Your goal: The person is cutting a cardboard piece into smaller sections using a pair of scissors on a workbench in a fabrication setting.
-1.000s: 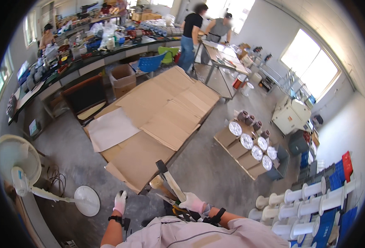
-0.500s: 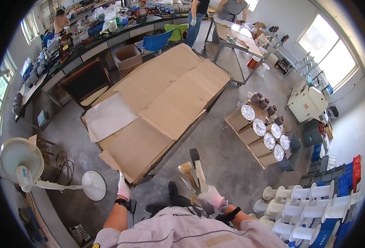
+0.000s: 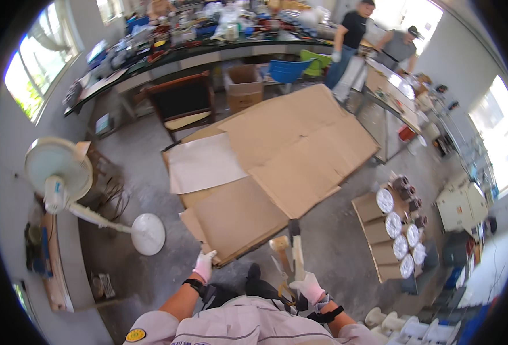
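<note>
A table covered with cardboard sheets (image 3: 300, 144) stands in front of me. My left hand (image 3: 205, 265), in a pale glove, grips its near corner, with the fingers over the edge. My right hand (image 3: 308, 287), also gloved, is closed round a bundle of tools, right of that corner. A mallet with a tan head (image 3: 279, 245) points up out of it. Beside the mallet rises a long pale-handled tool (image 3: 297, 253) with a dark end, its kind unclear. Scissors with yellow handles (image 3: 288, 295) hang at the fingers, partly hidden.
A white pedestal fan (image 3: 148, 234) stands on the left. Cardboard with foil-topped cylinders (image 3: 393, 225) lies on the right, near white spools (image 3: 423, 330). A dark chair (image 3: 179, 102) and a cluttered bench (image 3: 208, 56) are behind the table; two people stand at the far right.
The view has swung left, so the table, fan and cylinders sit further right in the picture. My left hand stays at the table corner; my right still holds the tools.
</note>
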A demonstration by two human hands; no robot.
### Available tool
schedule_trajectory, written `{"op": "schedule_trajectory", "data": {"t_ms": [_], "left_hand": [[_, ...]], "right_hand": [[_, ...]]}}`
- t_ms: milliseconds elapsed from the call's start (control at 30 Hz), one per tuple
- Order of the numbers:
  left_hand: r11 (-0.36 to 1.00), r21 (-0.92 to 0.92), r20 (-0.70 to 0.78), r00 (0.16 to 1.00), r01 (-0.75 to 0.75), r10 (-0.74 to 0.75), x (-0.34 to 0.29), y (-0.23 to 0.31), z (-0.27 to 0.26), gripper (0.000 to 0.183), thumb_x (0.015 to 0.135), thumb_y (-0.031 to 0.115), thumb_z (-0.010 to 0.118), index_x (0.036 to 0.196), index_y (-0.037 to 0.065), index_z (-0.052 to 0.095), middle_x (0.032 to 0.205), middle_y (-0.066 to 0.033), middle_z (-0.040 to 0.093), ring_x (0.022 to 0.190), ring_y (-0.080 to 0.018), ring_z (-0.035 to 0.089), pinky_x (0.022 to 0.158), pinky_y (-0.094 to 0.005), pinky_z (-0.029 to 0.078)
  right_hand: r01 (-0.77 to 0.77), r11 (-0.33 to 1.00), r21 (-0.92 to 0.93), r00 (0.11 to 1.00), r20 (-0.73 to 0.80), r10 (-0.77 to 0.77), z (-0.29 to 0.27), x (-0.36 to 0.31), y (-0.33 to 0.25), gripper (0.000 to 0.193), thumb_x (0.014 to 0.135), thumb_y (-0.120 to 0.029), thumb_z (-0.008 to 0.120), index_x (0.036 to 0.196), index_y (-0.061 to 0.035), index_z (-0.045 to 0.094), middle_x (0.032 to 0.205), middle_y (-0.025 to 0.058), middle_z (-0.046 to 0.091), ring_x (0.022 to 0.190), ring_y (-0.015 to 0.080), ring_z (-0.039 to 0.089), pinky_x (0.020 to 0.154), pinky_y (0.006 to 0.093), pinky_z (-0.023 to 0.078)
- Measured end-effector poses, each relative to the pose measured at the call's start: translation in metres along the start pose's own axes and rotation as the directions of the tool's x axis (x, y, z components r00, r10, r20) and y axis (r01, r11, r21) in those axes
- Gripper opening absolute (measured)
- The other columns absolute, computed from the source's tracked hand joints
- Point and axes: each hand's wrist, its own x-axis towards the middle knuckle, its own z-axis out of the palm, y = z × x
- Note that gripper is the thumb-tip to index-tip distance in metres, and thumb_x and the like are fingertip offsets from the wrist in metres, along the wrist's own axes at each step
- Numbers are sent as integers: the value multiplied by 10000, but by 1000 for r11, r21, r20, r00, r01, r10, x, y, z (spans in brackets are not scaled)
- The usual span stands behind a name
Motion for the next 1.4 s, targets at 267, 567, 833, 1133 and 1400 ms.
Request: {"op": "schedule_trajectory", "data": {"t_ms": [267, 567, 833, 1133, 1400], "left_hand": [[991, -32, 143, 982, 129, -123, -93, -33, 24, 593, 945, 124, 710, 1462, 17, 440, 1379, -112, 593, 1262, -238, 571, 1088, -389, 453], [902, 257, 493, 755, 348, -432, -135, -27, -35, 654, 979, 400, 682, 1511, 107, 438, 1421, -29, 528, 1226, -138, 530, 1039, -351, 450], [698, 714, 379, 865, -48, -328, -78, 88, -117, 392, 970, 311, 690, 1135, -45, 697, 935, -122, 737, 893, -202, 705, 812, -359, 568], [61, 854, 368, 681, -517, 633, 106, 257, -117, 563, 911, 253, 712, 1346, -64, 546, 1393, -278, 559, 1284, -412, 542, 1100, -446, 431], [-60, 935, 327, 784, -349, 527, 170, 231, -97, 584, 977, 444, 615, 1258, -66, 567, 1172, -322, 648, 1105, -485, 620, 962, -522, 502]], "right_hand": [[-58, 997, 50, 998, -5, 58, 12, 20, -18, 203, 743, 3, 750, 935, 14, 685, 821, 24, 671, 725, 130, 647, 655, 298, 535], [79, 996, 32, 996, -33, -78, 115, 134, -30, 133, 750, -66, 768, 835, -15, 679, 690, 9, 613, 599, 123, 566, 543, 323, 446], [60, 887, -457, 853, -439, -283, 174, 124, -13, 483, 790, -275, 816, 1110, 40, 639, 1036, 215, 687, 955, 328, 660, 850, 432, 531], [-163, 853, -496, 540, -768, -344, 185, 16, 67, 548, 895, -289, 703, 1287, 69, 565, 1272, 285, 594, 1229, 434, 536, 1083, 488, 410], [-163, 928, -336, 378, -890, -256, 219, 17, 106, 651, 909, -295, 712, 1380, 86, 476, 1340, 291, 560, 1274, 408, 527, 1103, 456, 403]]}}
